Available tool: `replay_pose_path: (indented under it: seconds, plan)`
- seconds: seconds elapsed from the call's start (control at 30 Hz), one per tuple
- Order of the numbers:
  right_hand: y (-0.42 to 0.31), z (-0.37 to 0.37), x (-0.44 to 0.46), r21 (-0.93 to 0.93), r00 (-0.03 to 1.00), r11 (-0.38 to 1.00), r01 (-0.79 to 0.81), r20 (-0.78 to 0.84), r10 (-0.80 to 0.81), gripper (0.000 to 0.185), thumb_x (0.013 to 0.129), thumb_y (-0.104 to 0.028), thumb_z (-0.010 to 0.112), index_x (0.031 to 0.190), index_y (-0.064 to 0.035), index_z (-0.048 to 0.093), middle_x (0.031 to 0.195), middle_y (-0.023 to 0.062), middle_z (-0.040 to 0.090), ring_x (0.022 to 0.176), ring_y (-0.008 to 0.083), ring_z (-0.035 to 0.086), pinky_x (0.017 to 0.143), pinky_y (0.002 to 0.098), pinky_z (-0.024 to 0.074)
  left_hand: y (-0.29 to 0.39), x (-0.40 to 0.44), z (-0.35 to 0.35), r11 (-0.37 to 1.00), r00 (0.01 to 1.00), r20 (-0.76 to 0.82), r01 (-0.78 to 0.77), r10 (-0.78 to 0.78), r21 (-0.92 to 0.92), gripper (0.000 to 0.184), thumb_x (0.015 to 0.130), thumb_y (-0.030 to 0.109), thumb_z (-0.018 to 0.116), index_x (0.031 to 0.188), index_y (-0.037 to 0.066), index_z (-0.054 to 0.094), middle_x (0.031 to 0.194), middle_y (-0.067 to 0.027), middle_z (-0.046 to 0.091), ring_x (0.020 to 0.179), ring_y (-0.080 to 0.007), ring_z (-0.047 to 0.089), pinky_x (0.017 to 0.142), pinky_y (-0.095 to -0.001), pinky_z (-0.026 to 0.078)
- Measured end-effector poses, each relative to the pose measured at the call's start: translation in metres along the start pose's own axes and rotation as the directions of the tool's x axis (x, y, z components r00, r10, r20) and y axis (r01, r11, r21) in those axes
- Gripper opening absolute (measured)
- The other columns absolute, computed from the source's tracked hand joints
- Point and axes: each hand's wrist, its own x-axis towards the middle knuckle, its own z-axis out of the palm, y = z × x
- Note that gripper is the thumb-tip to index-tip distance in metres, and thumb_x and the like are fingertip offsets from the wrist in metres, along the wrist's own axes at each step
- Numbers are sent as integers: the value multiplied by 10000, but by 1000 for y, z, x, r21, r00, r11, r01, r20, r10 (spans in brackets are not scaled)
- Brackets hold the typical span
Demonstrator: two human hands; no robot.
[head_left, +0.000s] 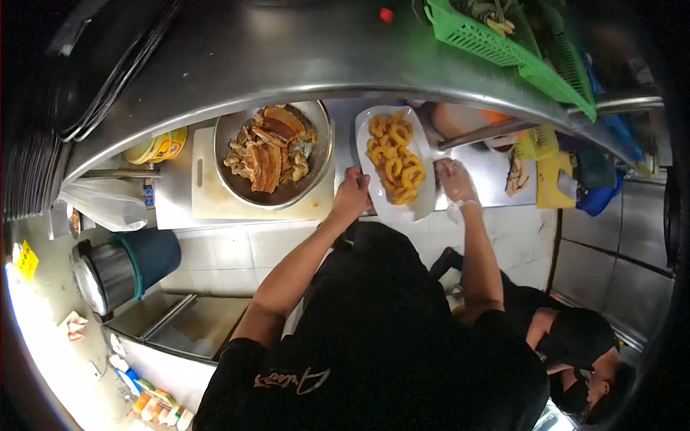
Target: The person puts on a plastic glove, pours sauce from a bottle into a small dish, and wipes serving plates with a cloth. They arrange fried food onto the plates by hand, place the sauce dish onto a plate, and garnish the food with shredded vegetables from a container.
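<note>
Clasps left rim of white plate (399, 210) with left hand (351, 195), fingers curled in at edge. Holds right hand (457, 184), in clear glove, fingers bent, by right rim; cannot tell whether gripping. Looks glossy, long, round-cornered; carries golden-brown, crisp-looking rings (411, 176), uneven in size, overlapping lengthwise down middle. Lies at front edge of steel counter (492, 176), just right of metal strainer (223, 174) with browned meat slabs (264, 169), set on pale cutting board (205, 205).
</note>
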Motion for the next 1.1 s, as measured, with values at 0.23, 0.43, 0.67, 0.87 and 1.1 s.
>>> replay_pose_path:
  seconds: [0.23,0.43,0.67,0.87,1.1]
  plan:
    - [17,10,9,84,992,996,13,126,-24,370,1001,-309,443,1134,-30,646,1143,237,627,1088,396,583,960,452,449,-36,16,34,970,971,-128,-183,204,158,218,974,142,478,1074,-31,391,847,-354,607,834,-542,598,692,-607,465]
    - [86,55,27,-150,869,862,484,-31,-493,299,986,-229,496,1134,-5,629,1036,201,656,1002,324,626,932,402,485,-96,39,68,909,891,-248,-309,380,280,264,986,143,416,1170,-46,415,940,-323,629,902,-485,615,773,-577,476]
    - [104,12,38,-192,626,596,780,222,-748,402,922,-133,571,1297,3,525,1297,215,549,1160,378,547,976,448,451,-52,11,65,964,905,-347,-265,247,-4,300,960,97,457,1209,-52,384,1041,-285,598,999,-460,592,832,-499,476]
    - [-13,-79,28,100,781,995,23,619,-80,313,859,-127,682,1135,6,621,1027,134,680,855,250,658,719,360,533,-30,-13,42,910,874,-332,-404,354,-95,228,974,68,474,1123,-76,377,935,-312,556,939,-486,576,752,-495,455]
    - [8,-67,61,8,681,850,526,595,-427,103,853,-82,660,886,10,631,791,110,658,711,206,605,676,350,487,-2,-78,-27,883,845,-373,-454,383,-122,259,953,65,490,1129,-89,378,902,-321,594,900,-489,600,738,-491,471]
